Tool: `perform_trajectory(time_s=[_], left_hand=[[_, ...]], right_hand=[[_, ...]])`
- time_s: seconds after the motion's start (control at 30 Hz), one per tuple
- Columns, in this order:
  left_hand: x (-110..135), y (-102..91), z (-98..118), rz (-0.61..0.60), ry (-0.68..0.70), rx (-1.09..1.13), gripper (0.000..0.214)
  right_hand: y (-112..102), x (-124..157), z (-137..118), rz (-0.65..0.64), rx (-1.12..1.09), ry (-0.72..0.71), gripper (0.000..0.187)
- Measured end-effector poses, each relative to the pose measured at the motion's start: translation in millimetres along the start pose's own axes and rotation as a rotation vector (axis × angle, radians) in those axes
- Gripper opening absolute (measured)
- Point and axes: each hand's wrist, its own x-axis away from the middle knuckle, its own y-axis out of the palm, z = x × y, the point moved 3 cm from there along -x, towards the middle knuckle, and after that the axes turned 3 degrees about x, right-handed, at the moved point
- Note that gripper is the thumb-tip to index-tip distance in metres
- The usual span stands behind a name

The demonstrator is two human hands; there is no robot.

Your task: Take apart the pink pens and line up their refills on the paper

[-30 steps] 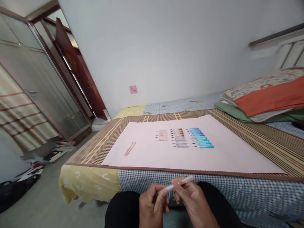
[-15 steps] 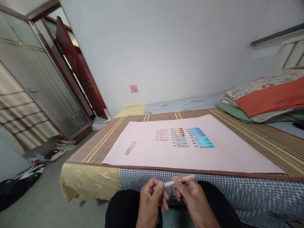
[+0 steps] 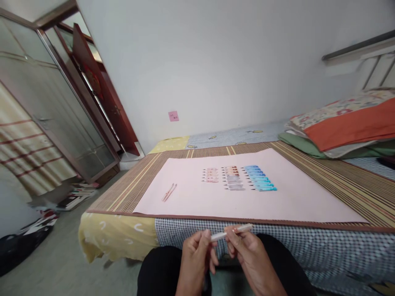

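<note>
A slim pale pen (image 3: 218, 236) with an orange-brown patch spans between my two hands in front of the bed edge. My left hand (image 3: 197, 250) pinches its left end between thumb and fingers. Nearer the other end, my right hand (image 3: 243, 244) grips it, and the tip sticks out to the right. Beyond them lies a pink sheet (image 3: 197, 205). On it are rows of pens: blue ones (image 3: 259, 179), brown and grey ones (image 3: 233, 177), and pale pinkish ones (image 3: 211, 175). A few pale pens (image 3: 169, 192) lie slanted at the left.
Under the sheet is a striped mat (image 3: 120, 189) on a bed with a checked cover (image 3: 336, 246). Folded bedding (image 3: 348, 127) is piled at the right. A pink note (image 3: 173, 116) is on the wall. My knees are close to the bed edge.
The left thumb has shifted slightly up along the pen, and the pen's right end has tipped up a little. The pens on the sheet have not moved.
</note>
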Motion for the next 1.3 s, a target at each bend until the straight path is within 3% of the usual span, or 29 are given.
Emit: perform_trajectory(time_s=[0.2, 0.33, 0.53, 0.8, 1.0, 1.17, 1.3], left_hand=[[1.1, -1.3, 5.7, 0.009, 0.051, 0.065, 0.069], [2.8, -0.7, 2.8, 0.019, 0.053, 0.090, 0.050], [1.6, -1.4, -0.8, -0.049, 0.001, 0.005, 0.070], [4.4, -1.3, 3.0, 0.024, 0.051, 0.051, 0.050], [3.4, 0.0, -0.3, -0.008, 0.005, -0.039, 0.069], [3.4, -3.0, 3.8, 0.004, 0.049, 0.008, 0.056], [2.7, -7.8, 6.3, 0.012, 0.071, 0.017, 0.045]], right_hand=[[-0.5, 2.6, 1.3, 0.010, -0.013, 0.006, 0.051], [-0.6, 4.0, 3.4, 0.005, -0.026, -0.004, 0.051], [-1.3, 6.9, 0.5, 0.007, -0.022, -0.008, 0.051], [-3.3, 7.0, 2.2, 0.003, -0.019, 0.001, 0.051], [-3.8, 7.6, -0.2, -0.005, -0.009, -0.005, 0.051], [-5.0, 6.8, 3.1, -0.006, -0.031, 0.008, 0.051], [-2.7, 8.3, -1.0, -0.125, -0.110, 0.049, 0.045]])
